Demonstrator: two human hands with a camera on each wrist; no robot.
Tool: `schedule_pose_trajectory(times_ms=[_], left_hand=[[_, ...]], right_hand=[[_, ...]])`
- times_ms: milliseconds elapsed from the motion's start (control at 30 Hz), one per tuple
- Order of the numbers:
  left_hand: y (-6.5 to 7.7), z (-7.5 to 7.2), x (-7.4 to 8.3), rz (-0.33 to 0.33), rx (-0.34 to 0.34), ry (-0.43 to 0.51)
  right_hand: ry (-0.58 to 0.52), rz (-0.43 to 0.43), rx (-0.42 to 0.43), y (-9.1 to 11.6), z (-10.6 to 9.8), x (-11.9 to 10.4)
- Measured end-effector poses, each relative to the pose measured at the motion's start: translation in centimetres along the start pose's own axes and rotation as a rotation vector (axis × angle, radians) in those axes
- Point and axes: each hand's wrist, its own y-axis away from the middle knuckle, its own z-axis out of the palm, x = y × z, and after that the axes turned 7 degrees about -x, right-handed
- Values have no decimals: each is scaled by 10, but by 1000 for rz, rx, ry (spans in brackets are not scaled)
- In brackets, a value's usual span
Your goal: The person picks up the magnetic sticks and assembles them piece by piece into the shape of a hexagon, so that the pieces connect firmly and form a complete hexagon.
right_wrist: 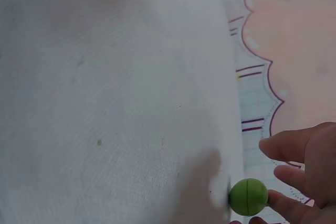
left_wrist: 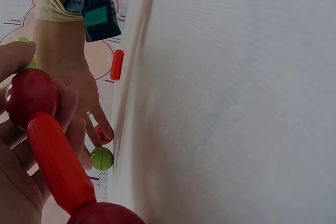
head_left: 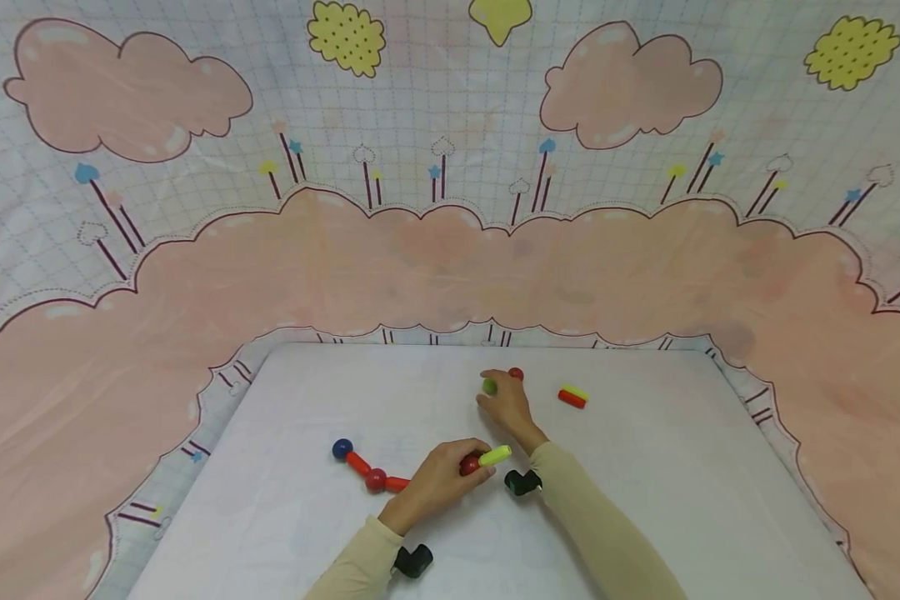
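1. Left hand (head_left: 438, 477) — fingers curled round a glossy red ball (head_left: 468, 465) joining a ribbed red rod (left_wrist: 59, 163) and a yellow-green rod (head_left: 495, 456).
2. Right hand (head_left: 507, 406) — fingers spread, at a glossy green ball (head_left: 489, 387) on the white counter (head_left: 645, 467).
3. Another red ball (head_left: 517, 374) lies nearby.

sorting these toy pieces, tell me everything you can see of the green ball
The green ball is smooth and plain, with one thin seam line across it; it looks like plastic or painted wood. No rod shows attached. It appears to rest on the white table toward the far edge, near a red ball. The right hand's fingers surround it, one fingertip apparently touching its side.
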Motion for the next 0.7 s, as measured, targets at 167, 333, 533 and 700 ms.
schedule_pose_trajectory(times_ms=[167,333,533,700], left_hand=[[0,0,1,-1,5,3],[0,0,0,23,17,0],[0,-1,0,15,15,8],[1,-2,1,-4,2,13]], right_hand=[[41,9,-24,0,3,3],[44,2,-25,4,4,10],[2,19,-14,10,1,15],[-58,52,-6,17,-4,16]])
